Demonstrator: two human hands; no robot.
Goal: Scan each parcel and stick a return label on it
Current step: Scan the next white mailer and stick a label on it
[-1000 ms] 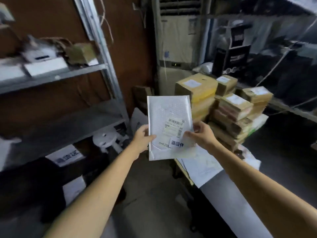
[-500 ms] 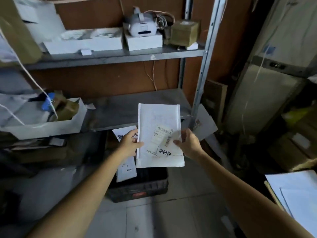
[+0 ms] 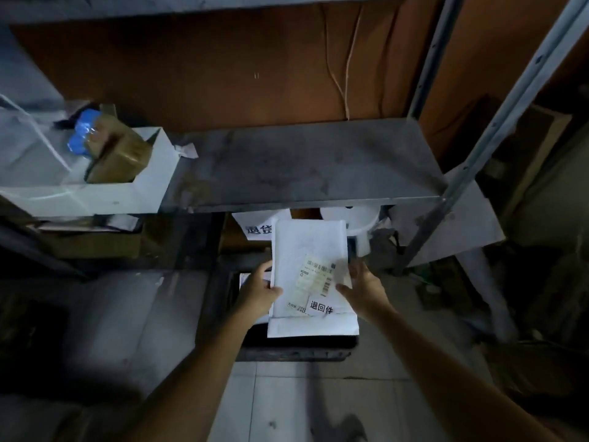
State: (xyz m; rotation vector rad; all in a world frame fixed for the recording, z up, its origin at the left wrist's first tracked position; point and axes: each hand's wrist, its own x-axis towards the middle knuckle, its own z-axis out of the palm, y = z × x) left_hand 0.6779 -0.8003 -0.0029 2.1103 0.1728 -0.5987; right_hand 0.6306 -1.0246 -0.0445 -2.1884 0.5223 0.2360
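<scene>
I hold a white padded parcel (image 3: 306,244) flat in front of me, just above a black crate (image 3: 296,349) on the floor under the shelf. It carries a printed shipping label (image 3: 315,275) and, below that, a white return label (image 3: 321,307) with black characters. My left hand (image 3: 258,295) grips the parcel's left edge with the thumb on top. My right hand (image 3: 363,291) is at the right edge, its thumb lying on the parcel's face; its fingers are blurred.
A bare grey metal shelf (image 3: 302,167) runs above the crate, with a slanted steel upright (image 3: 462,173) at its right. A white box (image 3: 140,193) holding a brown carton (image 3: 118,154) sits on the shelf's left. A white sign (image 3: 258,229) hangs behind the parcel.
I have turned left from the table stacked with cartons to the shelf and looked down. The parcel has come lower with both hands, over the black crate.
</scene>
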